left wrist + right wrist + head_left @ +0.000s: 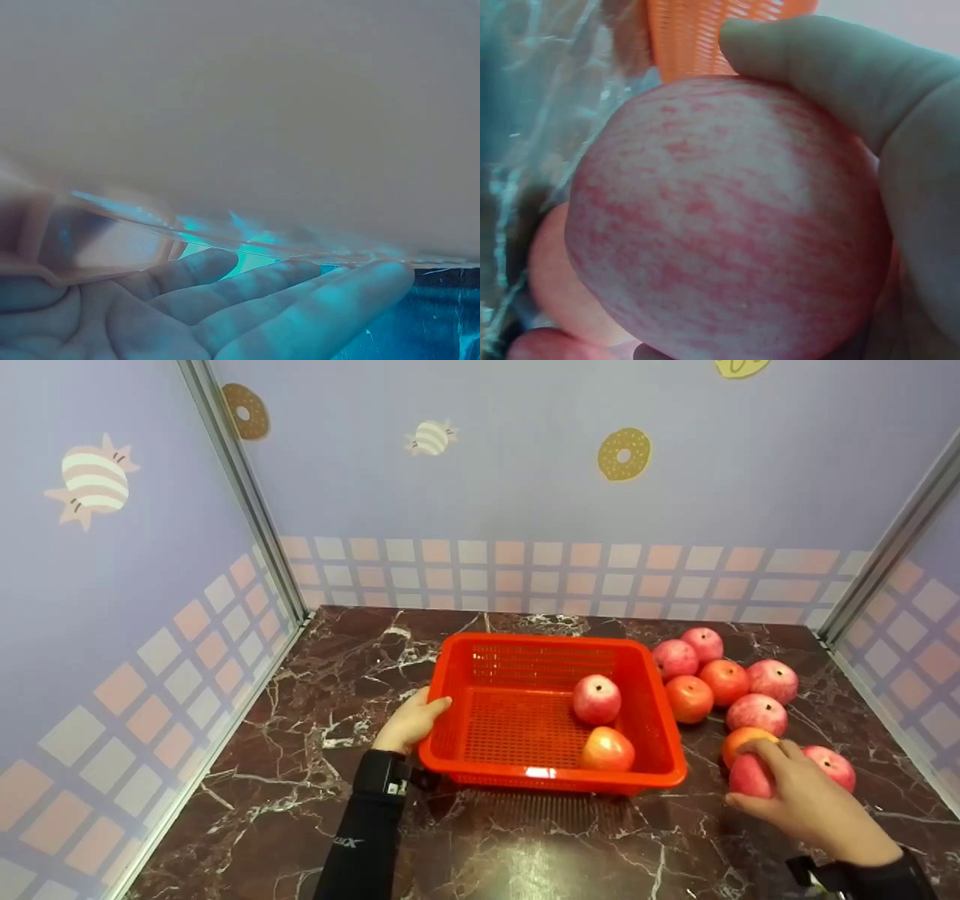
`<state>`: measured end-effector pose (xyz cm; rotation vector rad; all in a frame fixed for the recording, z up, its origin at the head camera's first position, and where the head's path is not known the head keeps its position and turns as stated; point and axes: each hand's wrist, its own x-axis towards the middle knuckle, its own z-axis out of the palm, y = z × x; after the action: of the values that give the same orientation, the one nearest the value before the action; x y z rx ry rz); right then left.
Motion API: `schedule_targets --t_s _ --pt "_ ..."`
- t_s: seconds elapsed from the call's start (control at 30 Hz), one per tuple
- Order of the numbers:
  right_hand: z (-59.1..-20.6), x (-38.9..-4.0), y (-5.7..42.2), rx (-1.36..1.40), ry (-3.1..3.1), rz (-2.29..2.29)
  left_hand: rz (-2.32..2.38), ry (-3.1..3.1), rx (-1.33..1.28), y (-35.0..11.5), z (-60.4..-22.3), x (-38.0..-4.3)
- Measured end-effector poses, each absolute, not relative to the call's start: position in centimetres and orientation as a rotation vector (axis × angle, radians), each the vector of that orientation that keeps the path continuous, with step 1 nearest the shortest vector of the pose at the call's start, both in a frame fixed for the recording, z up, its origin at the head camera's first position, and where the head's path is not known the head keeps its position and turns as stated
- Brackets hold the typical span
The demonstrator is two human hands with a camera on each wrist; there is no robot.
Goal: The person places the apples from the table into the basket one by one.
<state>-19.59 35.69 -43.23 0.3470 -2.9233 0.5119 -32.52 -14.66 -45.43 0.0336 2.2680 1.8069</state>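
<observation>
The right hand (810, 799) reaches in from the lower right, forearm angled up and to the left, its thumb and fingers curled firmly round a pink apple (750, 778). That apple is to the right of the red basket (551, 776), beside an orange-red fruit (742, 739) and another pink apple (832, 767); whether it touches the counter (262, 810) cannot be told. In the right wrist view its streaked skin fills much of the frame, the thumb along its upper edge.

The left hand (409, 724) is at the basket's left side, thumb over the rim, the other fingers straight and slightly spread against the outside. Inside the basket are a pink-red apple (597, 701) and a yellow-red one (607, 750). Six more fruits cluster on the counter just right of it.

The black left sleeve (364, 840) carries a pale logo beginning with an X, the remainder too small to read. A whitish label (396, 786) at that wrist is illegible.
</observation>
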Motion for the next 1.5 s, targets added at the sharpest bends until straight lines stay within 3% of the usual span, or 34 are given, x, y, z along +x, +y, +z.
schedule_targets --t_s 0.8,1.5 --pt "-38.3 -23.2 29.2 0.510 -2.706 0.627 1.797 2.287 0.034 -14.6 -45.5 -32.5" --pt "-39.8 -24.1 24.6 0.621 -2.730 0.636 1.804 2.299 0.008 -14.7 -45.7 -32.7"
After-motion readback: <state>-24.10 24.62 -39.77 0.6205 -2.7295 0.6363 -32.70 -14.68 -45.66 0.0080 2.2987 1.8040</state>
